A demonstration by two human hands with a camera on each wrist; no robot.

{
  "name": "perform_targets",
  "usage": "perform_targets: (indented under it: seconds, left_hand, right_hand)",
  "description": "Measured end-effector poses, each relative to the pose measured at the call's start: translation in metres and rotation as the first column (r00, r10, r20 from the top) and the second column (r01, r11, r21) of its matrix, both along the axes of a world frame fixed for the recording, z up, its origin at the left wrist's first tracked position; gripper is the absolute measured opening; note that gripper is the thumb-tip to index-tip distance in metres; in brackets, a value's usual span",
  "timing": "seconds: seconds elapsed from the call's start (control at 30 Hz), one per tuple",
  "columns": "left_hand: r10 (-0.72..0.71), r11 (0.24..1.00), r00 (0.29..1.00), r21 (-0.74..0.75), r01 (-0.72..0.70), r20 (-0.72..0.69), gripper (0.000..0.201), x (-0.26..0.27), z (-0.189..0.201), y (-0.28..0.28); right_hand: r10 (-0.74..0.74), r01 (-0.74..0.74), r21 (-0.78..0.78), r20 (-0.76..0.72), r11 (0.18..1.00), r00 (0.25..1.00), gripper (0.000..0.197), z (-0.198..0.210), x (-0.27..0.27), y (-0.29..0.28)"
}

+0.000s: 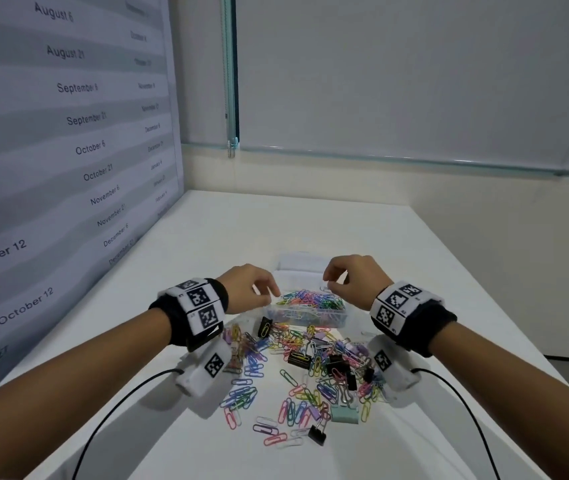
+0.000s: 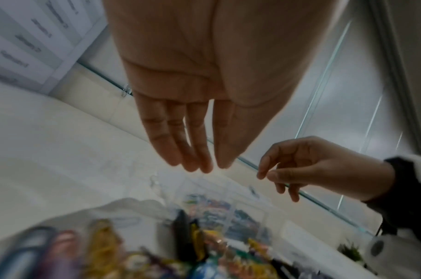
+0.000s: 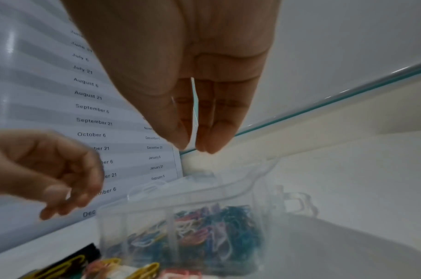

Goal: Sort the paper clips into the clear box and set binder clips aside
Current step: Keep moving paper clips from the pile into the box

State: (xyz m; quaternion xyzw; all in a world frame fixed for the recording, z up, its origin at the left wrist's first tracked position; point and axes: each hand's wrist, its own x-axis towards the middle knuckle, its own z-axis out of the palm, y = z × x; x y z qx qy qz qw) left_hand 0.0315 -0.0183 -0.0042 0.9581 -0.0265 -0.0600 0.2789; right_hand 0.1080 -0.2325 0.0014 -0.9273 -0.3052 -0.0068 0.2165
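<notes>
A clear box (image 1: 305, 319) stands mid-table, filled with coloured paper clips (image 1: 310, 299); it also shows in the right wrist view (image 3: 171, 217). In front of it lies a loose pile of paper clips (image 1: 310, 362) mixed with binder clips: black ones (image 1: 265, 326) (image 1: 299, 358) (image 1: 317, 434) and a mint one (image 1: 344, 415). My left hand (image 1: 269, 295) hovers over the box's left end, fingers relaxed and holding nothing (image 2: 211, 166). My right hand (image 1: 328, 283) hangs above the box's far right part, thumb pressed to fingertips (image 3: 192, 147), pinching what looks like a small pale paper clip.
A large date chart (image 1: 68, 150) covers the wall on the left. The box's open lid (image 1: 298, 261) lies behind it. Black cables (image 1: 120, 393) trail from both wrists toward the near table edge. Bare white table (image 1: 414, 254) extends to the right and behind.
</notes>
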Motion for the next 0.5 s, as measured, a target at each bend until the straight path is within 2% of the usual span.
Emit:
perform_targets:
  seconds: [0.07,0.13,0.23,0.33,0.43,0.5]
  left_hand:
    - [-0.008,0.993,0.997,0.120,0.018,-0.083,0.023,-0.010,-0.003,0.008]
    - [0.017,0.980,0.987,0.200,0.015,-0.158,0.033,-0.020,-0.007,0.013]
    - [0.020,0.958,0.972,0.282,0.047,-0.232,0.045,-0.031,-0.015,0.019]
    - [-0.020,0.939,0.959,0.325,0.115,-0.281,0.060,-0.041,-0.023,0.021]
    - [-0.052,0.933,0.959,0.329,0.146,-0.278,0.067,-0.049,-0.028,0.021]
    - [-0.067,0.943,0.963,0.300,0.146,-0.260,0.064,-0.052,-0.029,0.020]
  right_hand:
    - [0.021,-0.021,-0.047,-0.005,0.999,1.000,0.013,-0.004,-0.002,0.000]
    - [0.120,-0.122,-0.113,-0.022,0.986,0.993,0.015,-0.005,-0.014,0.004]
    - [0.276,-0.296,-0.177,-0.131,0.939,0.952,0.015,-0.006,-0.043,0.015]
    - [0.375,-0.424,-0.251,-0.219,0.870,0.901,0.020,-0.011,-0.068,0.025]
    - [0.436,-0.517,-0.339,-0.288,0.786,0.853,0.040,-0.019,-0.083,0.033]
    - [0.440,-0.533,-0.387,-0.306,0.752,0.844,0.054,-0.026,-0.089,0.036]
